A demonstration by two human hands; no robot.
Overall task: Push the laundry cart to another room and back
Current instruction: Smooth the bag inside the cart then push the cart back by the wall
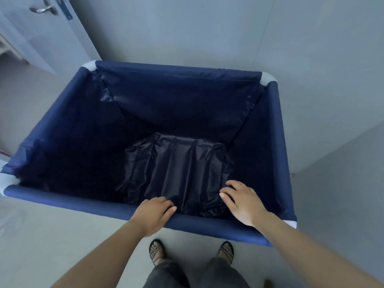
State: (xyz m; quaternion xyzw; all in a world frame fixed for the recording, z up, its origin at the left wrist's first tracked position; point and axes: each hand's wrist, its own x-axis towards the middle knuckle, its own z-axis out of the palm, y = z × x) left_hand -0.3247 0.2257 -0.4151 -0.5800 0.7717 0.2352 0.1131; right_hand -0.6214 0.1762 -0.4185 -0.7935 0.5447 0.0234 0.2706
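Observation:
The laundry cart (62,201) is a big navy fabric bin on a tube frame with white corner joints. It stands right in front of me and holds only its crumpled dark liner (178,167). My left hand (153,215) grips the near rim, fingers curled over the padded bar. My right hand (243,202) reaches over the same rim further right. Its fingers are loosely spread above the liner and hold nothing.
A grey wall (187,28) stands close behind the cart's far rim. An open door with a metal lever handle (43,9) is at the upper left. A wall corner (295,173) juts out by the cart's right side. My sandalled feet (158,252) stand on pale floor.

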